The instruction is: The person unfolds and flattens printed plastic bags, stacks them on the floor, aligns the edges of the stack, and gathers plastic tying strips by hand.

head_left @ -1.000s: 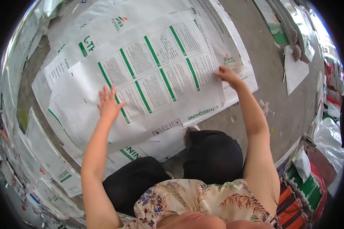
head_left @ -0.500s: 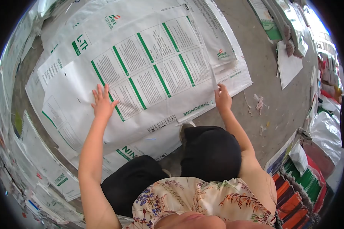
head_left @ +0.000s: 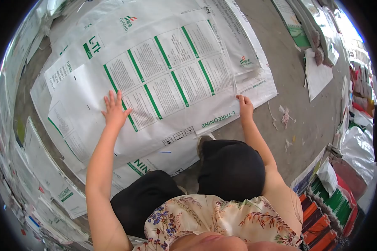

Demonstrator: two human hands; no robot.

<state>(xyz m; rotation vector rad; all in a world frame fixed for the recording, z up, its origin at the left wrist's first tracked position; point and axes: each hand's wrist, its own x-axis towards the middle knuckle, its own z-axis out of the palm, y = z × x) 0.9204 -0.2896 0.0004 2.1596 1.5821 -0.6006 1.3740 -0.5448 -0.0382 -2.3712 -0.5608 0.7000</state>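
Observation:
A flat white woven sack (head_left: 171,121) with green-barred text panels lies on top of other printed sacks on the floor. My left hand (head_left: 114,112) rests flat on it with spread fingers, beside a green stripe. At the sack's right edge, my right hand (head_left: 246,107) is closed, with thumb and fingers pinching the edge. Beneath, another white sack (head_left: 262,85) sticks out to the right, and a green-lettered one (head_left: 155,161) shows near my knees.
Grey concrete floor (head_left: 297,138) runs along the right, with loose thread scraps (head_left: 285,116) on it. A white sheet (head_left: 318,79) lies farther up. Stacked orange and green sacks (head_left: 322,213) stand at lower right. More flat sacks (head_left: 50,167) lie along the left.
The view has shifted slightly. My right hand's fingers have closed further at the sack's edge; my left hand stays flat in the same spot.

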